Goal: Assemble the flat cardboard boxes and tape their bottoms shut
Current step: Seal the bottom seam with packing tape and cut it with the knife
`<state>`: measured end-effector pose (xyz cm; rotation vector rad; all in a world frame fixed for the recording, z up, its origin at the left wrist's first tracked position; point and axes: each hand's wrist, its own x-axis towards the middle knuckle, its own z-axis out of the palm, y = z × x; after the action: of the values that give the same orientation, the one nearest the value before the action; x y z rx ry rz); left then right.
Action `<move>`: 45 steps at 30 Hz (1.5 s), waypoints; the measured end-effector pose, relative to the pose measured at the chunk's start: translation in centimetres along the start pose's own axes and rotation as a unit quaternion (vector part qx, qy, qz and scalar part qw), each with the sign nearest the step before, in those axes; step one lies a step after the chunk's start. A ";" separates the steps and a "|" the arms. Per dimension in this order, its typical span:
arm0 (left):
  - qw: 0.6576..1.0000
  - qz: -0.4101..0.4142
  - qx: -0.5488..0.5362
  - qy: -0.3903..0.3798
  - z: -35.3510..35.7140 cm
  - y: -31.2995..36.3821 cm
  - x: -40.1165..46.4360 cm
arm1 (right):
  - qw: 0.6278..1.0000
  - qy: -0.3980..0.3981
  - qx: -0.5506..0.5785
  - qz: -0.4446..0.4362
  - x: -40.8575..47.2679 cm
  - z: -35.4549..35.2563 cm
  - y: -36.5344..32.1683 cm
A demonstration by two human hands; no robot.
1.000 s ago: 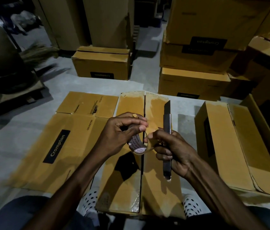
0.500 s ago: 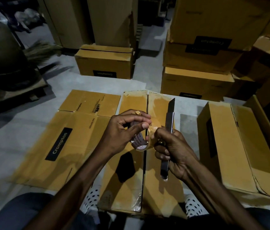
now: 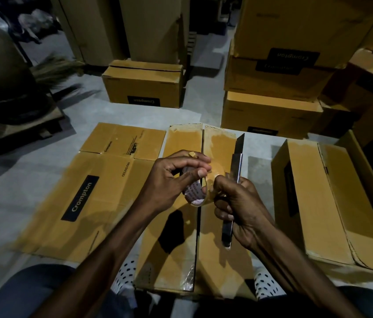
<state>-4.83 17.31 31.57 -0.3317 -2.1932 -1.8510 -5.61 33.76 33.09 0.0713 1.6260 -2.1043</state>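
An assembled brown cardboard box (image 3: 222,255) stands in front of me, its two bottom flaps folded shut with a dark seam down the middle. Above it my left hand (image 3: 169,182) grips a roll of clear tape (image 3: 195,193), thumb on the roll's edge. My right hand (image 3: 238,205) is closed around a long utility knife (image 3: 236,166), blade pointing away from me, and its thumb and forefinger touch the roll's side. A flat box printed "Crompton" (image 3: 89,198) lies on the floor to the left.
Another assembled box (image 3: 332,203) stands right of mine. Stacks of Crompton boxes (image 3: 272,88) rise behind, and a single box (image 3: 144,86) sits on the grey floor further back. A broom (image 3: 54,70) and a dark round object are at far left. My spotted shoes (image 3: 126,274) flank the box.
Both hands have stayed over the box with the roll between them. The left thumb shifted a little on the roll. The knife tilted slightly.
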 end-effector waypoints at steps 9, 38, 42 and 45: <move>0.997 -0.046 0.013 0.061 0.2 -0.1 -0.1 | 0.998 -0.034 0.058 -0.014 0.3 -0.9 -0.2; 0.957 -0.012 0.270 -0.105 1.4 -0.9 -2.2 | 0.829 0.016 -0.393 -0.398 1.9 -5.3 -0.6; 0.948 -0.030 0.292 -0.121 1.0 0.0 -2.4 | 0.795 -0.002 -0.430 -0.429 2.4 -5.6 -0.4; 0.936 -0.037 0.317 -0.150 0.6 0.1 -2.4 | 0.771 -0.033 -0.465 -0.435 2.7 -6.1 -0.3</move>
<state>-2.54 17.92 30.76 -0.4180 -2.8874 -1.0668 -9.58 38.53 30.75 -1.2725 2.7839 -1.4324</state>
